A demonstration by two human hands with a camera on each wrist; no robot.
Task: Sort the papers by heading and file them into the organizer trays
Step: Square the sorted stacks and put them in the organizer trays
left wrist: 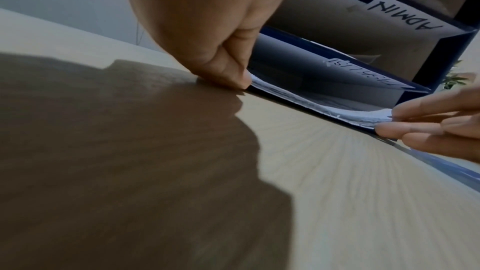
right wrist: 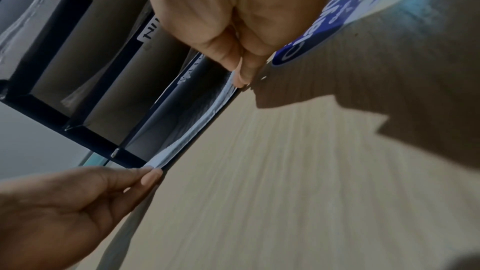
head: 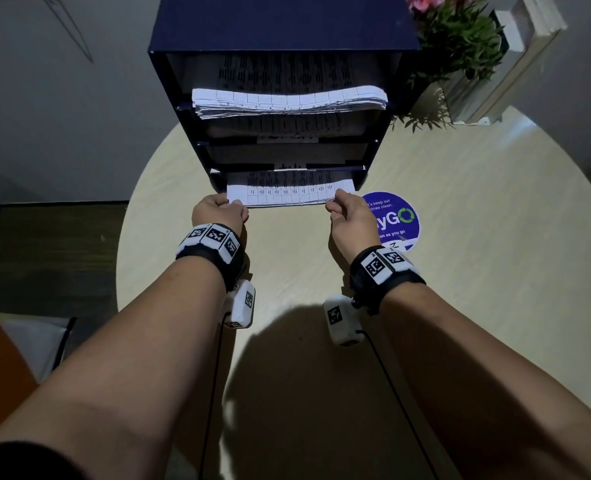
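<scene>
A dark blue organizer (head: 283,26) with stacked trays stands at the table's far side. A thin stack of printed papers (head: 289,192) lies partly inside the bottom tray, its near edge sticking out. My left hand (head: 219,211) pinches the stack's near left corner (left wrist: 253,80). My right hand (head: 347,214) pinches the near right corner (right wrist: 233,83). A thick pile of papers (head: 289,100) sits in the top tray. One tray carries a label reading ADMIN (left wrist: 405,14).
The round pale wooden table (head: 460,271) bears a blue round sticker (head: 396,220) just right of my right hand. A potted plant (head: 457,39) and white books (head: 526,26) stand at the back right. A dark chair (head: 44,251) sits to the left.
</scene>
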